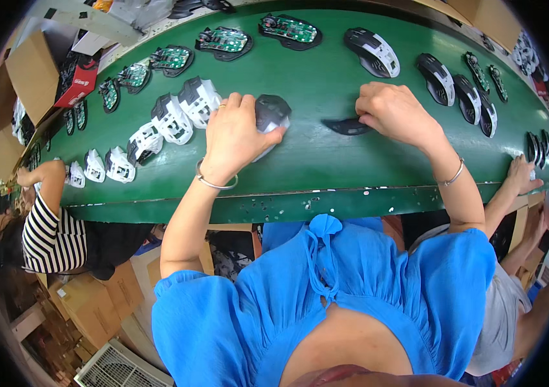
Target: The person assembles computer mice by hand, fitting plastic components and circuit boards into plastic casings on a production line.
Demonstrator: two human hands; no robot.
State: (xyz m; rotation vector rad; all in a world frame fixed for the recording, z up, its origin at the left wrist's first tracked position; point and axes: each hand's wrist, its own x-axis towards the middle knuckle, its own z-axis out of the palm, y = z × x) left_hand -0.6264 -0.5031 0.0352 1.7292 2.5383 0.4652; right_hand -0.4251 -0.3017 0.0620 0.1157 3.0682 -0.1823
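Observation:
My left hand (235, 132) is closed round a black-and-white computer mouse shell (273, 115) just above the green bench, thumb along its near side. My right hand (396, 111) pinches one end of a thin, curved black plastic piece (344, 126), which points left toward the shell and is apart from it. Touching or nearly touching the left hand is a white mouse shell (198, 100), seen from its hollow side. More white shells (172, 119) run in a row down to the left. The palm side of each hand is hidden.
Along the bench's (313, 171) far side lie mouse bases with green circuit boards (224, 42). Black-and-white mice (372, 51) stand at the right, near two narrow boards (476, 69). Co-workers' hands reach in at far left and far right (521, 175). Cardboard boxes (32, 68) stand back left.

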